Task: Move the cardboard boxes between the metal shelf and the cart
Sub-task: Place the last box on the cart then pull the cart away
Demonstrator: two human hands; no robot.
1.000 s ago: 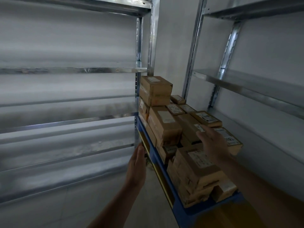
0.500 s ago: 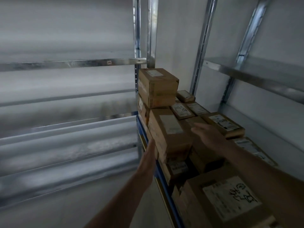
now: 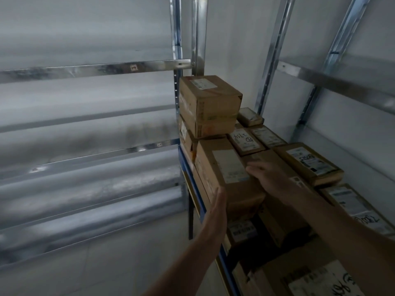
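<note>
**Cardboard box held between two flat hands**

Brown boxes are piled on the blue cart (image 3: 197, 201). The person is starting to pick one up. The big cardboard box (image 3: 226, 165) sits at the left side of the cart, just in front of a taller stack (image 3: 209, 99).

The left hand (image 3: 215, 208) is flat, with its fingers straight and close together. It presses on the left side of the box near the front corner. The right hand (image 3: 271, 178) lies on top of the box near its right edge, with its fingers stretched out and curled round nothing. The box looks like it has not been lifted yet.

Next, both hands probably need to squeeze in harder, or the right hand needs to slip down the side. Then the box can go up and across to the metal shelf (image 3: 96, 69) on the left. The small boxes (image 3: 245, 139) close by could get bumped.

Half a second ago the left hand was lower and only near the corner. The right hand was floating over the boxes further right. Now both touch the box, and the head has come closer.
</note>
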